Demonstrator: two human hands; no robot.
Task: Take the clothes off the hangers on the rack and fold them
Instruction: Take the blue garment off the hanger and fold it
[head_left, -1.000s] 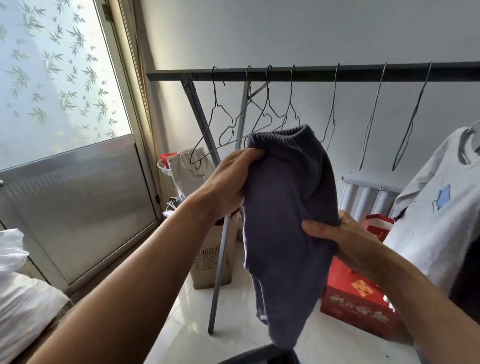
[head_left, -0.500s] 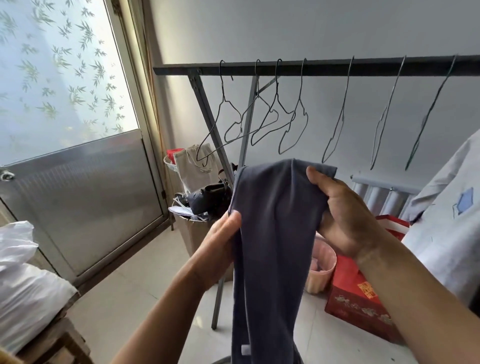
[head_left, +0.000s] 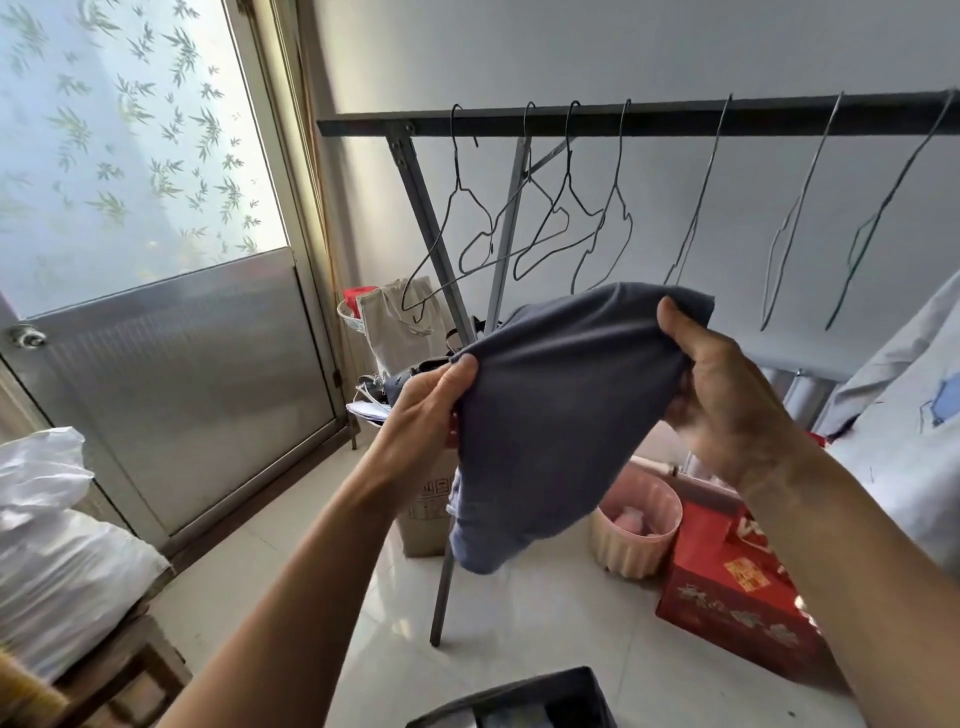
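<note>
A dark bin (head_left: 519, 699) is seen on the floor (head_left: 545, 613) at the bottom edge of the view. Above it a grey-blue garment (head_left: 561, 415) is held up in the air between both hands, off the rack. Its left edge is pinched by the left hand (head_left: 423, 415), the grip clamped on the cloth. Its upper right corner is held by the right hand (head_left: 727, 400), that grip likewise clamped on the cloth. The cloth sags between the hands, and its lower part hangs bunched. Farther back on the floor a pink bucket (head_left: 639, 535) is set just beside a red box (head_left: 737, 603). A cardboard box (head_left: 423, 519) stands by the rack's leg. Wire hangers (head_left: 545, 228) are hung along the bar of the rack (head_left: 675, 111). A white shirt (head_left: 904, 431) is seen below its right end.
</note>
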